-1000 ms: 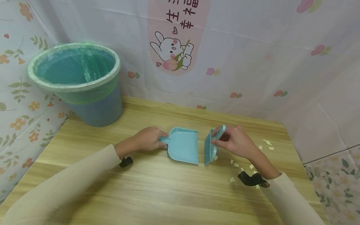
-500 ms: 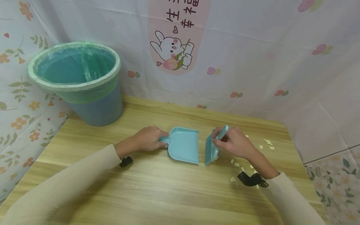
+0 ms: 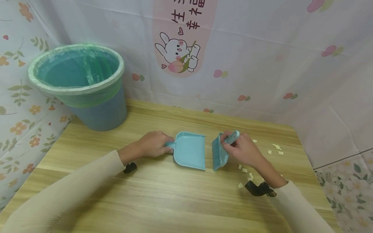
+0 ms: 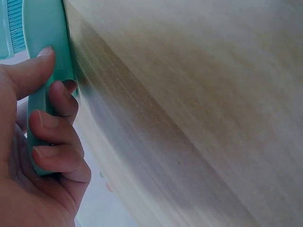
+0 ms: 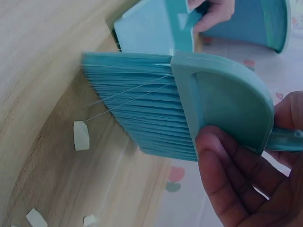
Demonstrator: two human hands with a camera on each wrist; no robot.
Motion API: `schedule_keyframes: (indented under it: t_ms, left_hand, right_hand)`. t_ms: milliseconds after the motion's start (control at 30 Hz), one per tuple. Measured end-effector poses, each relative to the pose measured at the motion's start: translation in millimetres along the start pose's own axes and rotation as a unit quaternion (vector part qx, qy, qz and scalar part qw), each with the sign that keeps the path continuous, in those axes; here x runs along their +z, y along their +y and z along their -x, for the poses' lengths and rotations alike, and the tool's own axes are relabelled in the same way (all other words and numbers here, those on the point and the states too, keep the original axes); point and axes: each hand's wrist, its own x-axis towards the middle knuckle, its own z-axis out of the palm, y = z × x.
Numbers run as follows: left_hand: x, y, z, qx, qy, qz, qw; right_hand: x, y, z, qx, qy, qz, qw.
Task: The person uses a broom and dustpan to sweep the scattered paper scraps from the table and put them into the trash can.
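Observation:
My left hand (image 3: 155, 143) grips the short handle of a light blue dustpan (image 3: 190, 150), which lies on the wooden table with its open lip facing right. In the left wrist view the fingers curl round the handle (image 4: 40, 109), thumb on top. My right hand (image 3: 240, 147) holds a matching hand brush (image 3: 220, 152) just right of that lip, bristles turned toward the pan. Up close, the right wrist view has the bristles (image 5: 132, 104) slanting to the tabletop and fingers pinching the brush head. Small pale paper scraps (image 3: 244, 170) lie right of the brush, one scrap (image 5: 81, 135) near the bristle tips.
A blue bin (image 3: 100, 111) with a green liner stands at the table's back left corner. More paper scraps (image 3: 276, 147) lie toward the right edge. A printed cloth (image 3: 250, 64) hangs behind the table (image 3: 163, 200).
The brush has tilted, its handle end swinging a little to the right, and my right hand has shifted slightly right with it. The left hand and dustpan stay put.

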Motion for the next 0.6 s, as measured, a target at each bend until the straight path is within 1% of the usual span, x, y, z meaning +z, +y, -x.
schedule_keyframes:
  t_ms: [100, 167, 300, 433, 500, 600]
  left_hand:
    - [-0.2, 0.1, -0.8, 0.0, -0.001, 0.001, 1.0]
    - [0.4, -0.4, -0.5, 0.001, 0.0, 0.001, 1.0]
    - [1.2, -1.2, -0.5, 0.003, 0.001, 0.001, 1.0]
    - [0.7, -1.1, -0.5, 0.003, 0.0, 0.0, 1.0]
    - [0.4, -0.9, -0.2, 0.002, -0.002, -0.001, 1.0]
    - [0.3, -1.0, -0.1, 0.002, -0.005, 0.001, 1.0]
  right_hand:
    - [-4.2, 0.9, 3.6, 0.009, 0.005, 0.001, 1.0]
    - [-7.5, 1.0, 6.8, 0.021, 0.01, 0.005, 1.0]
    - [-15.2, 2.2, 13.1, 0.035, 0.029, 0.016, 0.999]
    - [-23.2, 3.5, 19.7, 0.029, 0.048, 0.029, 0.998]
    - [-26.8, 4.6, 23.0, 0.03, 0.058, 0.044, 0.997]
    - [-32.1, 7.3, 27.5, 0.02, 0.074, 0.071, 0.995]
